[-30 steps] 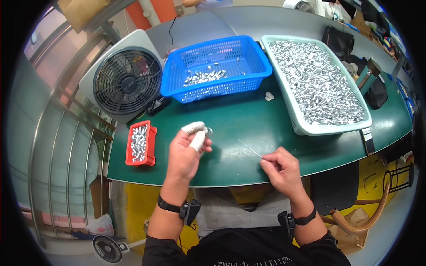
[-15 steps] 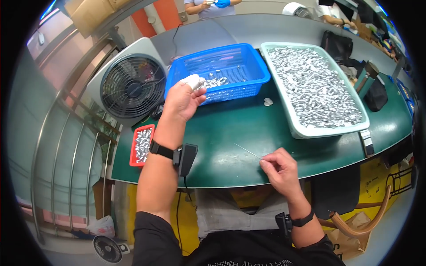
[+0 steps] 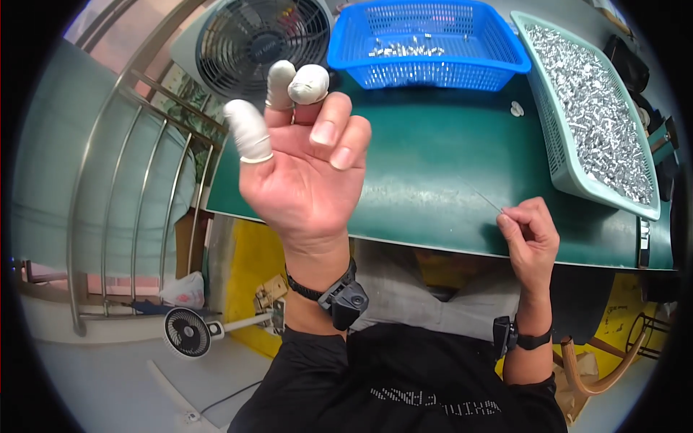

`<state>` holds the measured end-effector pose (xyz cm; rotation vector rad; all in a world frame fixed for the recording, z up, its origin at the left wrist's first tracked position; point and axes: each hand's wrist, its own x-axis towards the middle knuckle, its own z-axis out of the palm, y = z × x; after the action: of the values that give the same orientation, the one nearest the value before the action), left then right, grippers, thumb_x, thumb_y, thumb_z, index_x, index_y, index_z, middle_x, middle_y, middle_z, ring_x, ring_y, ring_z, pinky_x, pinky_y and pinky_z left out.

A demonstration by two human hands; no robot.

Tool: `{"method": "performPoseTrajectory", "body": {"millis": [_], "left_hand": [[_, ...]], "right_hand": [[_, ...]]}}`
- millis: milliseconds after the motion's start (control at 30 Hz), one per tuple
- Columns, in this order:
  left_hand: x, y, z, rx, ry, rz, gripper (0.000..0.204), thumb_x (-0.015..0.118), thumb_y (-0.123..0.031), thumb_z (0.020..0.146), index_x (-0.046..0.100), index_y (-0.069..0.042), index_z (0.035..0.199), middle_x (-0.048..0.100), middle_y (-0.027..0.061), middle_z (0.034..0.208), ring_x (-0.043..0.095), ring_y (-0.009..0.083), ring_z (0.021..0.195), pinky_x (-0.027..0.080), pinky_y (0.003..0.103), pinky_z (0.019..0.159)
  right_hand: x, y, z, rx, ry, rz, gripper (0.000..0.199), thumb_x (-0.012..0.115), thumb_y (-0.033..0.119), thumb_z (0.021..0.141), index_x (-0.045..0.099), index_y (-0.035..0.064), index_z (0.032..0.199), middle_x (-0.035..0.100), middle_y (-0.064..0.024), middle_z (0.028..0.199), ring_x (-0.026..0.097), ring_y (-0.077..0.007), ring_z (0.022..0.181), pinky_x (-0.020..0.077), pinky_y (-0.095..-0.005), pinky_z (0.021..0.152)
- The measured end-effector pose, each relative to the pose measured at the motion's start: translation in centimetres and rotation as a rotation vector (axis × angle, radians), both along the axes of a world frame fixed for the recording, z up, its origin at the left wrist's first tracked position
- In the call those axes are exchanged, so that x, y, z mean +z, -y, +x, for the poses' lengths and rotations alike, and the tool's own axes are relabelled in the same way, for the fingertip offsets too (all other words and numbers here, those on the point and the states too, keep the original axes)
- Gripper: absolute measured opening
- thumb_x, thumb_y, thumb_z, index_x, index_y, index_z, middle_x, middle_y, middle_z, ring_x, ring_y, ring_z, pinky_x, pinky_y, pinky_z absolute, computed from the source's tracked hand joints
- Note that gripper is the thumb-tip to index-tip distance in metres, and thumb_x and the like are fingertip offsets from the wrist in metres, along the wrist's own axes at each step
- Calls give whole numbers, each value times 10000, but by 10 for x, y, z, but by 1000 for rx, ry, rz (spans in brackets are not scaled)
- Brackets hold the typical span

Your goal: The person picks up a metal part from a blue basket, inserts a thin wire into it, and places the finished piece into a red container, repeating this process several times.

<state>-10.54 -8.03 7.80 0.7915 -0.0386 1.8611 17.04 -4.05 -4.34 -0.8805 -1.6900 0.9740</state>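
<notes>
My left hand [image 3: 303, 162] is raised close to the camera, palm toward me, fingers apart and holding nothing. White finger cots cover its thumb, index and middle fingertips. My right hand [image 3: 529, 234] rests at the front edge of the green table [image 3: 433, 155], pinching the near end of a thin wire needle [image 3: 482, 196] that lies slanted on the tabletop. A blue mesh basket [image 3: 427, 43] with a few small metal parts sits at the back. A pale green tray [image 3: 595, 108] heaped with several small silver parts stands at the right.
A grey box fan [image 3: 249, 40] stands at the back left of the table. A metal railing [image 3: 137, 187] runs down the left side. A small white fan [image 3: 189, 333] lies on the floor below. A small white piece [image 3: 517, 109] lies on the table near the basket.
My left hand has pulled back from the blue basket and risen close to the camera, palm up and fingers spread. The view has tilted down. My right hand has stayed on the wire.
</notes>
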Motion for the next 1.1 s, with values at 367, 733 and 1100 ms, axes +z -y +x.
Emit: {"method": "performPoseTrajectory", "body": {"millis": [367,733,1100], "left_hand": [[-60,9,5,-208,-329,164,622,438,-550,994,456,-104,1428,566,48,1121,522,178,779,475,308,626],[-91,10,6,-168,-456,88,678,374,-624,978,453,-126,1432,613,90,1050,552,195,730,486,331,615],[-22,47,-104,1115,-1406,-709,244,690,-80,901,642,-5,1128,676,100,960,627,127,804,525,265,716]], "right_hand": [[-36,-3,-9,5,41,32,98,693,-51,865,683,-11,954,531,-27,877,500,-81,758,392,-195,645],[-50,-9,-13,-15,46,54,89,695,-53,862,684,-8,938,522,-23,863,494,-82,751,390,-202,630],[34,4,-13,28,411,255,139,678,-90,791,667,-20,910,479,-67,809,489,-150,674,382,-268,577]]}}
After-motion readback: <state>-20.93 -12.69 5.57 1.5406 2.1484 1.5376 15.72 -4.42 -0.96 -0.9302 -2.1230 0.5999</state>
